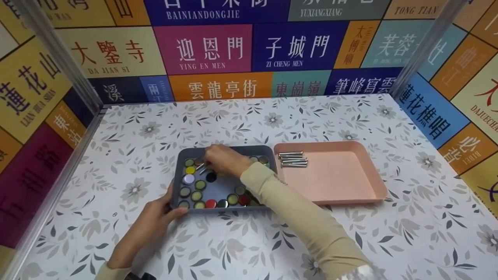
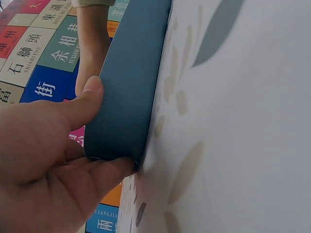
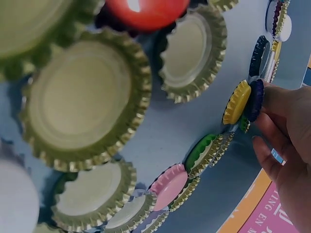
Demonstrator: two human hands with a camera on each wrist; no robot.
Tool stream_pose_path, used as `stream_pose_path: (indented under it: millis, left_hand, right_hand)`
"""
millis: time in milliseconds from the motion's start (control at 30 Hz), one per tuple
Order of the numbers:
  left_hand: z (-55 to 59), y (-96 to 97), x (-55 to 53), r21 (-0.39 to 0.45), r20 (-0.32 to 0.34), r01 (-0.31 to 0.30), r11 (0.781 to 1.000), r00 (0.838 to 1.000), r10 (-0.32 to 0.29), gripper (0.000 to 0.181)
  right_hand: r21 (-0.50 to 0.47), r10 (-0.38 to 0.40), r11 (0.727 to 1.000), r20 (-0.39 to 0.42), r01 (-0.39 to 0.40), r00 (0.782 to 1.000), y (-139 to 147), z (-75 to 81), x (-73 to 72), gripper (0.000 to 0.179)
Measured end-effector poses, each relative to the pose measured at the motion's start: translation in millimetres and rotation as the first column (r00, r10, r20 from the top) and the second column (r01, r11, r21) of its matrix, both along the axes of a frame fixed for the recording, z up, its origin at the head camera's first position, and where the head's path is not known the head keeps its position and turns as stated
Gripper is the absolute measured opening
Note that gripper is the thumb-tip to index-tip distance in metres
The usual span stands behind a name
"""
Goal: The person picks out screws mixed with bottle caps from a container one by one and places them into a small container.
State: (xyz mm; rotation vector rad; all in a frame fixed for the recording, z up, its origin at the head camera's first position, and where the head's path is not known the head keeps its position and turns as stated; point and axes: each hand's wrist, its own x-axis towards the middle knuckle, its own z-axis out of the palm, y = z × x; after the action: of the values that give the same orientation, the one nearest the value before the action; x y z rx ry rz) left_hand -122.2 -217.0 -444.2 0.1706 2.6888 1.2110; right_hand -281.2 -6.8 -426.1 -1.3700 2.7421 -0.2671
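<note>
My left hand [image 1: 153,219] holds the near left corner of a blue-grey tray [image 1: 229,209], thumb against its front wall and fingers at the side and base. In the left wrist view that hand [image 2: 58,160] grips the tray wall [image 2: 126,87]. The right hand [image 1: 225,160] reaches into the tray's far left part, its fingertips at silver bolts [image 1: 201,168]. In the right wrist view the hand [image 3: 291,126] is beside a dark purple bottle cap [image 3: 254,101], and a bolt [image 3: 269,67] shows past a fingertip. Whether the fingers pinch the bolt is hidden.
Many bottle caps [image 1: 197,195] lie around the tray, green, yellow, red, black and white among them. Right against it stands a pink tray [image 1: 330,182] with several silver bolts [image 1: 292,159] at its upper left. Printed panels [image 1: 204,48] wall in the flower-patterned table [image 1: 241,124].
</note>
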Motion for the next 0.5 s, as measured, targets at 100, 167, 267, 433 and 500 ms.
stream_pose_path:
  millis: [100, 167, 267, 433, 500]
  left_hand:
    - [-1.0, -0.2, 0.2, 0.002, 0.003, 0.003, 1.0, 1.0, -0.003, 0.083]
    - [-1.7, -0.4, 0.2, -0.002, 0.001, 0.004, 1.0, 1.0, -0.004, 0.083]
    - [-2.1, -0.3, 0.0, -0.009, -0.002, 0.003, 1.0, 1.0, -0.003, 0.083]
    - [-0.1, -0.5, -0.1, -0.007, 0.018, -0.003, 1.0, 1.0, 0.003, 0.083]
    - [0.5, -0.7, 0.1, -0.007, 0.026, -0.007, 1.0, 1.0, 0.007, 0.082]
  right_hand:
    - [0.01, -0.006, 1.0, 0.007, 0.006, 1.0, -0.5, 0.2, 0.9, 0.011]
    - [0.013, -0.007, 1.0, 0.009, 0.007, 1.0, -0.7, -0.2, 0.8, 0.011]
    - [0.008, -0.005, 1.0, 0.008, 0.005, 1.0, -0.2, -0.9, 0.3, 0.01]
    - [-0.009, 0.008, 1.0, 0.011, -0.008, 1.0, 2.8, 0.0, 0.5, 0.01]
    - [-0.017, 0.017, 1.0, 0.016, -0.017, 1.0, 4.7, 0.9, 0.5, 0.01]
